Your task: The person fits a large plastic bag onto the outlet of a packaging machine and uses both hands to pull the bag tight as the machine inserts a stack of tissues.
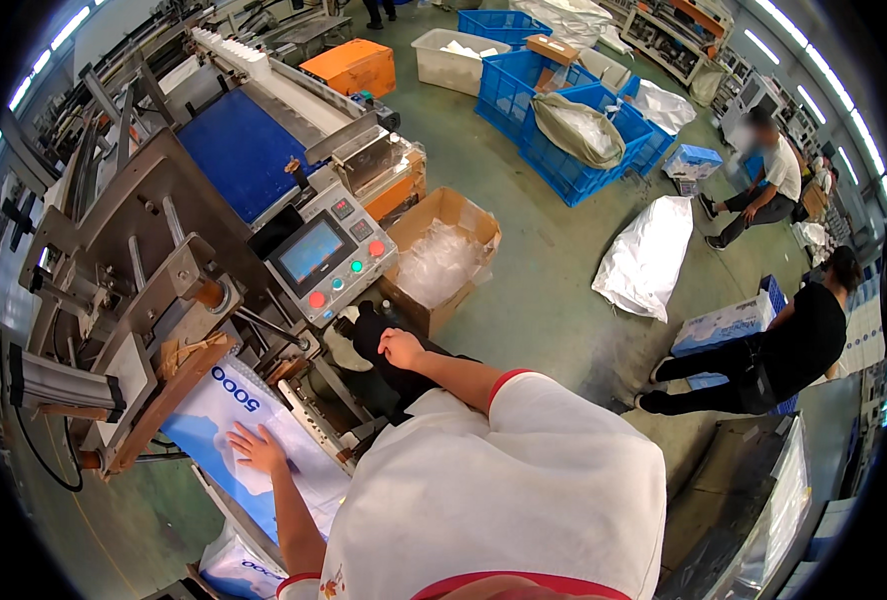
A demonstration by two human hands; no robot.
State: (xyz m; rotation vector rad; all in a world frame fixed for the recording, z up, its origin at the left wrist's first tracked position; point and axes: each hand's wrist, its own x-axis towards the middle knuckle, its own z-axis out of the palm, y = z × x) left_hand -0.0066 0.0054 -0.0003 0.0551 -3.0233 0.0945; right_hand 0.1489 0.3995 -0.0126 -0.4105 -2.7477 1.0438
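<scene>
My left hand (254, 448) lies with its fingers spread on a flat white-and-blue printed plastic bag (309, 480). The bag is on the machine's narrow table, its far end by a brown bar (169, 405). Whether it is one bag or a stack, I cannot tell. My right hand (400, 348) rests on my dark-trousered leg, fingers curled in, with nothing visible in them. Ahead of that hand is a control panel (329, 255) with a screen and coloured buttons. Another printed plastic bundle (239, 565) sits lower, near my left forearm.
Beyond my right hand stands an open cardboard box (476, 228) of clear plastic. A blue belt (239, 150) runs behind the panel. Blue crates (564, 180) and a white sack (646, 258) are farther right. Two people (809, 335) (779, 175) are at the right.
</scene>
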